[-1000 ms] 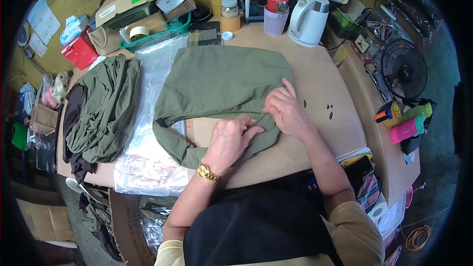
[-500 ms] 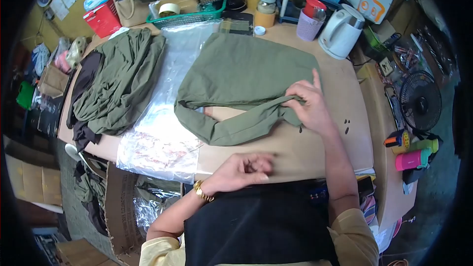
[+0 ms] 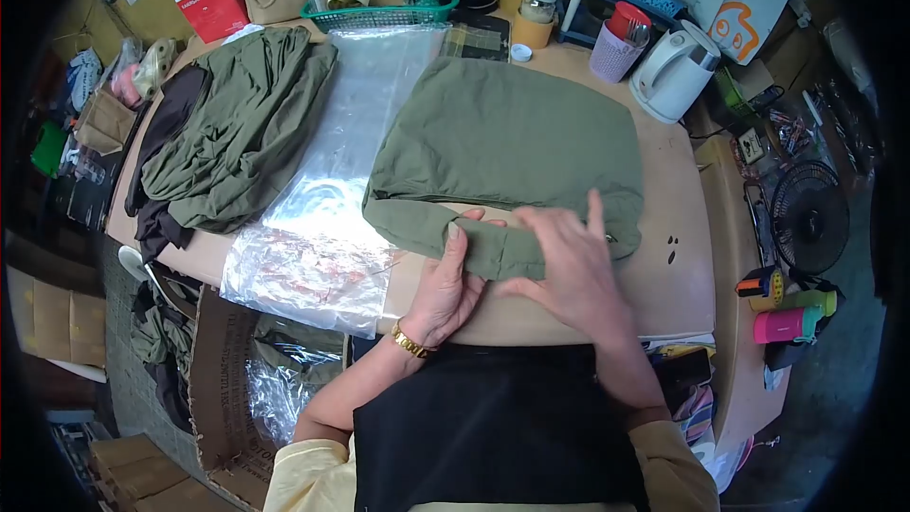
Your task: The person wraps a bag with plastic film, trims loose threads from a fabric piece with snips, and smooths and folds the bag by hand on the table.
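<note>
An olive-green cloth shoulder bag [image 3: 512, 133] lies flat on the table, its strap [image 3: 493, 248] curving along the side nearest me. My left hand [image 3: 447, 289], with a gold watch on the wrist, is closed around the strap near its middle, thumb on top and fingers underneath. Over the strap's right part is my right hand [image 3: 576, 270], slightly blurred. Its thumb and fingers are apart, and one finger points up; whether it touches the cloth is unclear.
Clear plastic sheeting [image 3: 327, 199] lies left of the bag, beside piled green cloth [image 3: 242, 123]. A white kettle [image 3: 675, 71], a lilac cup [image 3: 614, 52] and a green basket [image 3: 389, 15] line the back. An open carton [image 3: 223, 389] stands below the table edge.
My left hand has moved up and taken hold of the strap. My right hand has let go of the strap's right end and come down and left. The strap lies straighter.
</note>
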`<state>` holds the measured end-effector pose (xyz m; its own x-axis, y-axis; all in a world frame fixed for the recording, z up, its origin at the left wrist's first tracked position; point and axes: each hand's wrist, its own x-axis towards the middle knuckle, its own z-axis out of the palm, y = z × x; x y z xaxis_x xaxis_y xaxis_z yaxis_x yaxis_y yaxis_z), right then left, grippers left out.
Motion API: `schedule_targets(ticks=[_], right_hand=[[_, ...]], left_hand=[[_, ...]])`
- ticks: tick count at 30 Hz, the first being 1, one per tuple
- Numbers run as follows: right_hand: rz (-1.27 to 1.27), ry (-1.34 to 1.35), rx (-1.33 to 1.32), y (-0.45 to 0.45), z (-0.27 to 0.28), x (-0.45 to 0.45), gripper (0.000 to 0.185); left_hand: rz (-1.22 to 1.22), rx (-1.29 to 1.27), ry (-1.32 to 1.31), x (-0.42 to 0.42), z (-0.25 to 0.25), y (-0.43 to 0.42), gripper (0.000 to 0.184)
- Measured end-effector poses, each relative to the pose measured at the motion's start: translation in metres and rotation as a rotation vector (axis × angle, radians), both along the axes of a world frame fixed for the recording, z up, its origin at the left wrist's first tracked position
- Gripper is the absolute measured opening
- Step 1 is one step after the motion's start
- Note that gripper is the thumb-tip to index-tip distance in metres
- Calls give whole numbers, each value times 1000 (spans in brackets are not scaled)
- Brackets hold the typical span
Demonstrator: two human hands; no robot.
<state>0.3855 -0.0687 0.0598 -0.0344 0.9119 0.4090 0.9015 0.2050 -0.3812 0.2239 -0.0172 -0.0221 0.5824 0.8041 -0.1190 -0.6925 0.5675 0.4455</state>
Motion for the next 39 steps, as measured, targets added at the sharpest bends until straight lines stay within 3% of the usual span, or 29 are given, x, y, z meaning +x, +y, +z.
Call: schedule_targets(ticks=[2, 4, 7, 10, 14, 16, 18, 20, 22, 24, 26, 30, 32, 36, 38, 39], right_hand=[[63, 18, 15, 2, -13, 1, 33], [35, 75, 32, 4, -22, 12, 16], [19, 119, 64, 4, -22, 19, 6], [-65, 75, 140, 5, -32, 21, 13], [-87, 170, 230, 8, -19, 2, 13], [28, 53, 98, 4, -16, 16, 9], [-1, 17, 141, -5, -3, 47, 15], [-137, -85, -27, -20, 15, 73, 17], [-165, -122, -35, -29, 12, 70, 17], [-200, -159, -31, -29, 10, 57, 17], [-151, 34, 98, -18, 2, 27, 18], [-42, -56, 73, -6, -21, 25, 18], [-42, -33, 6, -9, -16, 35, 20], [-25, 69, -66, -24, -17, 41, 23], [68, 129, -447, -33, 1, 45, 27], [69, 128, -450, -31, 1, 41, 27]], left_hand=[[-27, 47, 12, -3, 10, -2, 52], [-30, 239, 280, -3, 12, -8, 45], [-83, 124, 356, -2, -7, -6, 42], [-66, 213, 445, 0, 1, -8, 34], [-34, 324, 426, 5, 5, -8, 35], [-53, 166, 234, 9, 4, -11, 32], [-59, 125, 106, -6, -14, -2, 34], [-77, 85, -30, -11, -19, 5, 36], [-118, -31, -63, -9, -20, 4, 32], [-127, -27, -107, -1, -34, 3, 28], [-133, 15, -31, 4, -24, 4, 23], [-176, 42, -180, 2, -46, 10, 22], [-112, -91, -12, -4, -45, 11, 23], [-121, -130, -77, -3, -35, 5, 26], [-143, -172, -123, -4, -31, 7, 26], [-143, -175, -124, -2, -32, 6, 26]])
